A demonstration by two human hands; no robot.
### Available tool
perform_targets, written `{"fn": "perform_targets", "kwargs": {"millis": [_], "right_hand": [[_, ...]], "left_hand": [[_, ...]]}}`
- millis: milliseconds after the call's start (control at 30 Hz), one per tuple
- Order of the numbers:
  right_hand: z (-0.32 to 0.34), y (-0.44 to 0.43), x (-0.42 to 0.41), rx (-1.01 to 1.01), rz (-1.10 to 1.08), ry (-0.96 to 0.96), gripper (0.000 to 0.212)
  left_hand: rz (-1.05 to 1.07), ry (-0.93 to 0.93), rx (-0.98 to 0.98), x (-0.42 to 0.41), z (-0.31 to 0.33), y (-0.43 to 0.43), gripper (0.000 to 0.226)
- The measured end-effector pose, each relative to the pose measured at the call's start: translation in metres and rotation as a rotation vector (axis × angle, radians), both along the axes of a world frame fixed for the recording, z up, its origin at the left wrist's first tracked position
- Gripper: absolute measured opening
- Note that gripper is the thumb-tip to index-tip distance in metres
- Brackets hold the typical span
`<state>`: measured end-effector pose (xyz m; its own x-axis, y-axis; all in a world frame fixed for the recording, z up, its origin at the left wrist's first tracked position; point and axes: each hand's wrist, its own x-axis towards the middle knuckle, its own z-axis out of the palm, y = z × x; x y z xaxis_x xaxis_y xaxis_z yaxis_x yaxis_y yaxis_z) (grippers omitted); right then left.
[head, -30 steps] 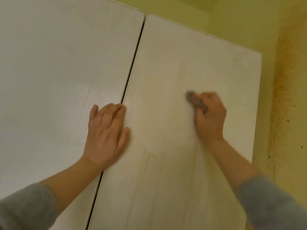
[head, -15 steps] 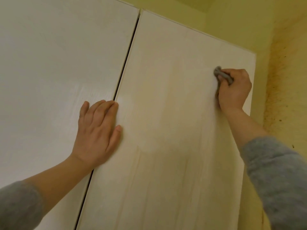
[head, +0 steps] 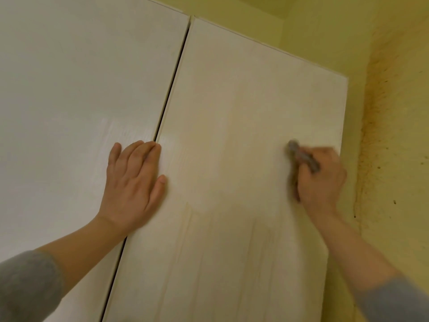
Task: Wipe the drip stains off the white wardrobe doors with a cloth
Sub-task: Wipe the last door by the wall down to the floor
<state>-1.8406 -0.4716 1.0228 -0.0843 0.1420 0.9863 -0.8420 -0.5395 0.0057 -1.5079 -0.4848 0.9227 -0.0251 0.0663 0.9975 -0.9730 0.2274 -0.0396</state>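
Note:
Two white wardrobe doors fill the view: the left door (head: 76, 94) and the right door (head: 243, 94), split by a dark gap. Faint yellowish drip stains (head: 190, 231) run down the lower half of the right door. My right hand (head: 321, 180) grips a small grey cloth (head: 301, 155) and presses it on the right door near its right edge; the hand is blurred. My left hand (head: 133, 184) lies flat with straight fingers across the gap, resting on both doors.
A yellow wall (head: 394, 135) with brownish stains and dark specks stands directly right of the wardrobe. More yellow wall and the ceiling corner (head: 285, 26) show above the doors.
My right hand with the cloth swept from mid-door up to the top right corner, then down along the right edge. My left hand stays pressed on the doors.

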Motion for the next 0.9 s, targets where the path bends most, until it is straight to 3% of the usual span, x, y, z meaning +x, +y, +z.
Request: {"fn": "perform_targets", "kwargs": {"millis": [133, 233, 367, 467, 533, 700, 800, 900], "right_hand": [[0.100, -0.020, -0.019, -0.014, -0.069, -0.131, 0.023], [0.110, -0.033, -0.014, -0.071, -0.046, -0.150, 0.021], [0.017, -0.036, 0.006, -0.131, 0.041, 0.025, 0.022], [-0.073, -0.021, 0.004, -0.017, 0.047, 0.197, 0.030], [-0.087, -0.012, -0.006, 0.054, 0.079, 0.193, 0.032], [0.026, -0.016, -0.045, -0.007, -0.010, -0.304, 0.024], [0.078, -0.026, -0.059, 0.026, 0.008, -0.277, 0.022], [0.067, -0.036, -0.055, -0.026, -0.006, -0.155, 0.020]], "left_hand": [[-0.005, 0.004, -0.001, 0.000, 0.000, 0.001, 0.056], [-0.009, 0.009, -0.008, -0.001, 0.000, 0.000, 0.056], [0.004, 0.004, -0.006, 0.000, 0.003, -0.002, 0.057], [0.013, 0.007, 0.006, -0.001, 0.001, 0.000, 0.057], [0.006, 0.011, 0.016, -0.002, 0.000, 0.001, 0.057], [0.014, 0.010, 0.024, -0.002, 0.000, 0.002, 0.059], [0.013, 0.005, 0.016, -0.002, 0.000, 0.001, 0.059], [0.007, 0.007, 0.008, -0.003, 0.002, 0.001, 0.059]]}}
